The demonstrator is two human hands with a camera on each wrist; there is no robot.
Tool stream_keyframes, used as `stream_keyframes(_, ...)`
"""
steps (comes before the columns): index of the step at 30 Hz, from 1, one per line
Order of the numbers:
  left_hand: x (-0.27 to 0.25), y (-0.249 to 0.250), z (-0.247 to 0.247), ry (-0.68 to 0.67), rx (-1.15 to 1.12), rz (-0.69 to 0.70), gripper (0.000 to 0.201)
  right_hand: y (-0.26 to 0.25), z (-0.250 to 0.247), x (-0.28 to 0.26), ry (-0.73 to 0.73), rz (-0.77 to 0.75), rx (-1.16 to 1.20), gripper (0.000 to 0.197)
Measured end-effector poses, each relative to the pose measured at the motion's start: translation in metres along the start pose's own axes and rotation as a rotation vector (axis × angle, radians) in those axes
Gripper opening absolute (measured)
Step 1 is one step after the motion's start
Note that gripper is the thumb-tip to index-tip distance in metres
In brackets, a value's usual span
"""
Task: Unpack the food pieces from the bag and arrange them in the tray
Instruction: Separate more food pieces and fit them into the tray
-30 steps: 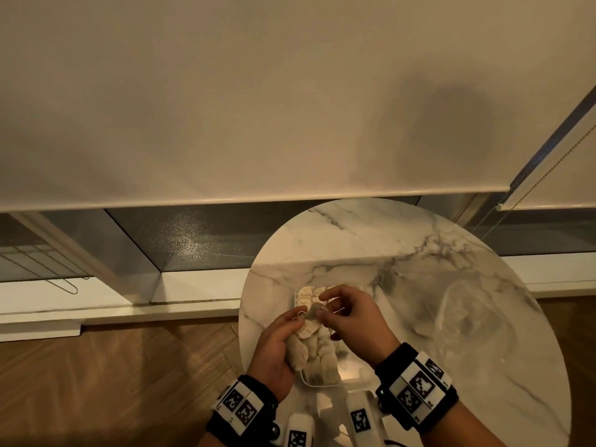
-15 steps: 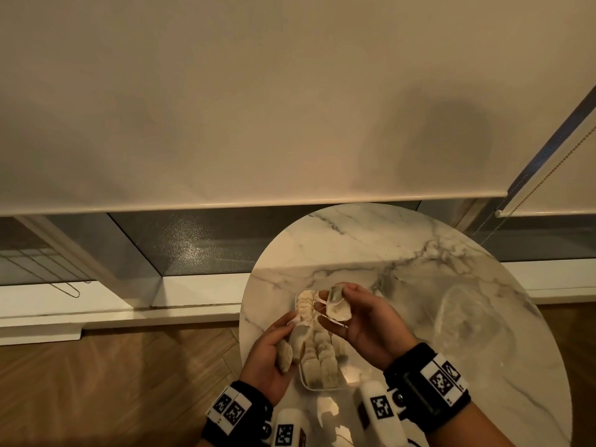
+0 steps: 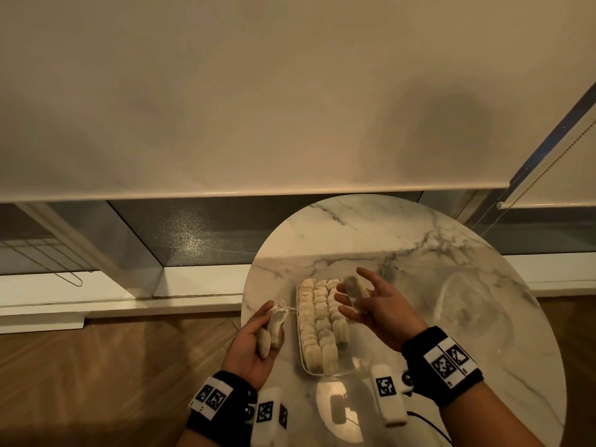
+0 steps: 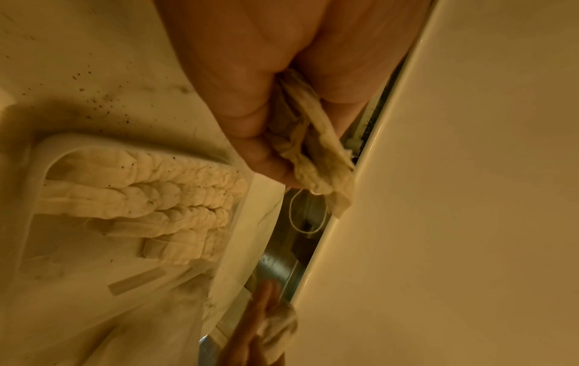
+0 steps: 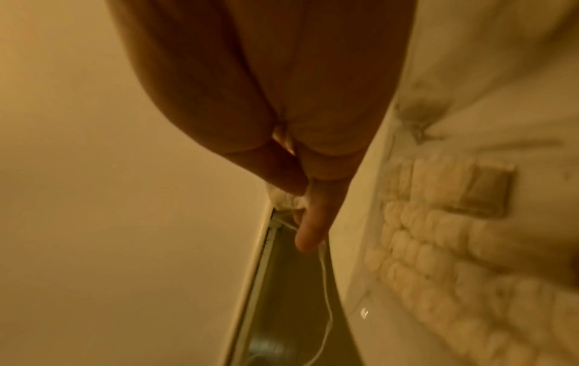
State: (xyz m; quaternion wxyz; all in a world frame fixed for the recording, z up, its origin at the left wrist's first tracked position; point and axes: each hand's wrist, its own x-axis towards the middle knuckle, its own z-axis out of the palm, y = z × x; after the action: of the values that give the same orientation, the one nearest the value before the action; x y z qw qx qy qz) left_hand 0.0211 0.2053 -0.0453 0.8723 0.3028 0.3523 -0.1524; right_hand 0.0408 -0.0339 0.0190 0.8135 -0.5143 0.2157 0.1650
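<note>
A clear tray (image 3: 335,371) on the round marble table (image 3: 387,233) holds three rows of pale cloth-like food pieces (image 3: 317,314). My left hand (image 3: 258,337), palm up just left of the tray, grips a pale piece (image 3: 274,327) with a white string at its top; the left wrist view shows the fingers curled round this piece (image 4: 316,153). My right hand (image 3: 380,304) hovers over the tray's far right corner and pinches a darker piece (image 3: 353,287). The right wrist view is blurred, with the piece (image 5: 285,198) between thumb and finger and a string hanging below.
A crumpled clear plastic bag (image 3: 471,304) lies on the right half of the table. The table's left edge runs just behind my left hand, with wooden floor (image 3: 113,366) below. A window blind (image 3: 290,91) and sill fill the far side.
Both hands were together over the tray's far end. They have drawn apart, the left moving left and nearer, the right moving right, each with a piece.
</note>
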Motion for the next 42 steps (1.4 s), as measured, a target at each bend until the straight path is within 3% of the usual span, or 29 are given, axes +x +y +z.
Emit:
stream_keyframes(2, -0.002, 0.003, -0.002, -0.016, -0.003, -0.002, 0.025, 0.006, -0.009, 0.005, 0.055, -0.026, -0.17, 0.069)
stream_keyframes(9, -0.004, 0.003, -0.01, -0.031, -0.048, -0.007, 0.027, 0.02, -0.027, 0.016, 0.11, -0.07, -1.115, 0.014)
stream_keyframes(12, 0.0, 0.001, -0.016, -0.019, -0.052, -0.005, 0.03, 0.023, -0.028, 0.019, 0.074, -0.062, -1.342, 0.025)
stream_keyframes(15, 0.004, 0.0, -0.023, 0.001, -0.054, 0.016, 0.042, 0.025, -0.034, 0.023, 0.071, -0.049, -1.362, 0.03)
stream_keyframes(19, 0.001, 0.002, -0.028, -0.001, -0.065, 0.044, 0.04, 0.03, -0.042, 0.032, 0.017, 0.003, -1.433, 0.007)
stream_keyframes(23, -0.006, 0.005, -0.034, 0.003, -0.072, 0.054, 0.025, 0.039, -0.045, 0.039, -0.091, 0.046, -1.626, 0.017)
stream_keyframes(27, -0.001, 0.006, -0.047, 0.037, -0.079, 0.06, 0.034, 0.048, -0.042, 0.049, -0.167, 0.109, -1.741, 0.017)
stream_keyframes(37, 0.0, 0.007, -0.054, 0.04, -0.038, 0.069, 0.024, 0.065, -0.038, 0.091, -0.109, -0.004, -1.865, 0.016)
stream_keyframes(42, 0.004, 0.007, -0.06, 0.056, -0.022, 0.067, 0.03, 0.068, -0.039, 0.098, -0.084, -0.01, -1.85, 0.019)
